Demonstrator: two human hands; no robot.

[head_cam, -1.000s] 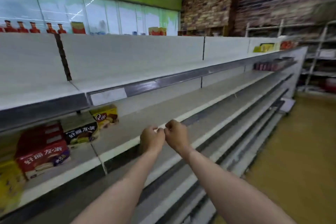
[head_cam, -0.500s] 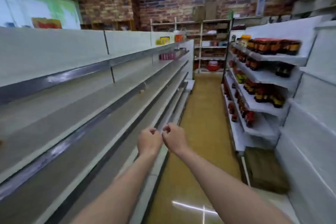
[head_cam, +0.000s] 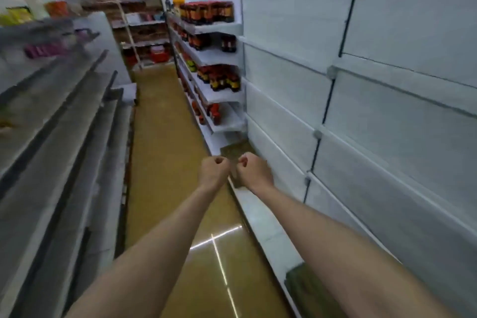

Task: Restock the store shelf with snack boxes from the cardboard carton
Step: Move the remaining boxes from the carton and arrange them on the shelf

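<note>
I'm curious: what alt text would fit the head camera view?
Two bare arms reach forward, left hand and right hand in empty fists side by side, over a yellow aisle floor. Bottles fill white shelves on the right.

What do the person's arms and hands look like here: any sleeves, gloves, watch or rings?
Both forearms are bare as far as the frame shows, with no sleeve in view. The left hand and right hand wear no gloves. No watch, wristband or ring is visible, though the picture is somewhat blurred.

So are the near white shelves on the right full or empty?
Empty. The near white shelves show only bare panels; bottles stand only on the section farther down the aisle.
</note>
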